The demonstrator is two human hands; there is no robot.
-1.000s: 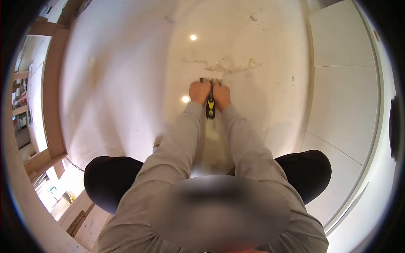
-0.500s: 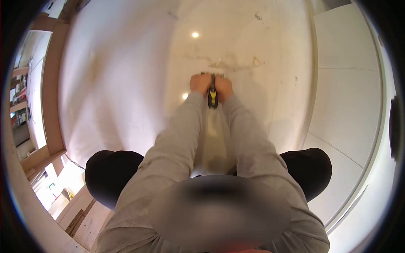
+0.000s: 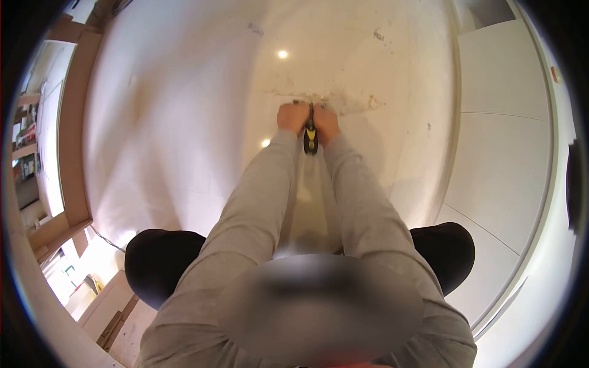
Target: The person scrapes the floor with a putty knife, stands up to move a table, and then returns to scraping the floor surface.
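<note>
Tool (image 3: 311,141) shifted forward, front end mostly hidden

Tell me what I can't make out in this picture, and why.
All in the head view:
- Front end of the black-and-yellow tool: mostly covered by the left hand and right hand.
- Fingertips of both hands: curled out of sight, hidden by the hands themselves.
- The person's midsection: behind a blurred oval.
- Small items on the left: too small and blurred to name.
- Dark object at far right: lost in the dark rim.
</note>
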